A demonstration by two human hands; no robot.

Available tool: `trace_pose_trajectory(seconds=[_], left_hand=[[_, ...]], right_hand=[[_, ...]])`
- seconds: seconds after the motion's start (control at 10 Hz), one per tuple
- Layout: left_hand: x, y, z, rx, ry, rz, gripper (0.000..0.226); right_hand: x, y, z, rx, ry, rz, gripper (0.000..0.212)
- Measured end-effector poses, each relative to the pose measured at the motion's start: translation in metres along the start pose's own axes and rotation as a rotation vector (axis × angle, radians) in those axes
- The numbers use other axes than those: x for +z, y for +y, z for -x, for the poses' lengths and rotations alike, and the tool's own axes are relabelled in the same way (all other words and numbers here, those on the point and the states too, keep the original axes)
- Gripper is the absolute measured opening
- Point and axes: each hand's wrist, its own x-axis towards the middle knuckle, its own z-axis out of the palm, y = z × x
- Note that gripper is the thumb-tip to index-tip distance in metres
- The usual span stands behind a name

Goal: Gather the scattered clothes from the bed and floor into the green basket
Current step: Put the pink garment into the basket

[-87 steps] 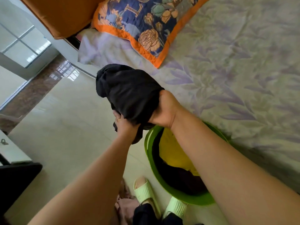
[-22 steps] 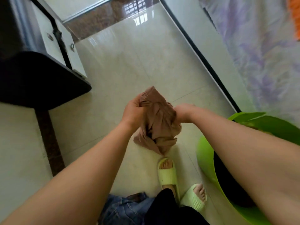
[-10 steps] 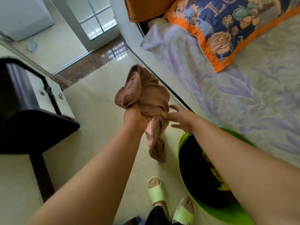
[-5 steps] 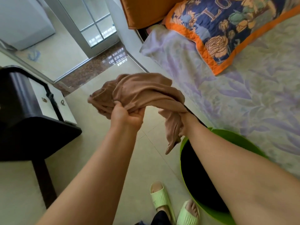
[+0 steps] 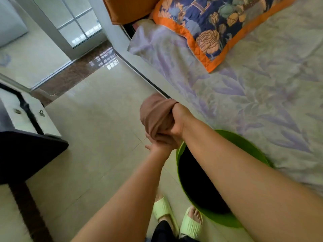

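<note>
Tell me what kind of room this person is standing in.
Most likely a bedroom in a home. A bed with a leaf-print sheet and a floral pillow fills the right side, a green basket of clothes sits on the tiled floor, and both hands bundle a brown garment.

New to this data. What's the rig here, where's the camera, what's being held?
No robot: a person works with bare hands, filmed by one wide-angle camera on their head, looking down. Both hands, left hand and right hand, hold a bunched brown garment in a closed grip, above the floor just beside the green basket. The basket stands on the tiled floor against the bed and has dark clothing inside. A flowered pillow lies on the bed; the person's feet wear pale green slippers.
</note>
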Motion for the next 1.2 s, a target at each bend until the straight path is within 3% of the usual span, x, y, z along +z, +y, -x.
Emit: trace_pose_trajectory(seconds=[0.1,0.2,0.3,0.4,0.5,0.6,0.7,0.8,1.0,1.1,1.2], left_hand=[[0.005,0.003,-0.012,0.075,0.056,0.259,0.093],[0.004,-0.001,-0.040,0.148,0.173,0.478,0.106],[0.000,0.011,-0.030,0.396,0.080,0.713,0.065],[0.008,0.032,-0.018,0.434,-0.016,0.766,0.042],[0.046,0.052,0.017,0.484,-0.147,0.776,0.042],[0.093,0.048,0.048,0.341,-0.344,0.886,0.042],[0.137,0.035,0.068,0.219,-0.496,0.942,0.040],[0.162,0.016,0.072,0.163,-0.550,0.925,0.035],[0.192,-0.020,0.039,0.086,-0.577,0.715,0.034],[0.204,-0.034,0.006,-0.047,-0.458,0.237,0.021],[0.206,-0.042,-0.022,0.065,-0.174,-0.276,0.023]], right_hand=[[-0.004,-0.002,0.007,0.116,-0.095,-0.047,0.037],[-0.024,-0.004,0.018,0.171,-0.158,-0.059,0.042],[-0.064,-0.002,0.035,0.163,-0.345,-0.139,0.033],[-0.101,0.004,0.045,0.123,-0.357,-0.218,0.026],[-0.154,0.011,0.047,0.114,-0.330,-0.342,0.014],[-0.201,0.018,0.055,0.064,-0.275,-0.452,0.014],[-0.252,0.027,0.068,-0.059,-0.196,-0.575,0.033],[-0.287,0.039,0.079,-0.136,-0.069,-0.597,0.027],[-0.345,0.072,0.062,-0.039,0.269,-0.346,0.023],[-0.373,0.104,0.033,0.014,0.568,-0.192,0.021],[-0.395,0.134,0.014,0.105,0.777,0.033,0.034]])
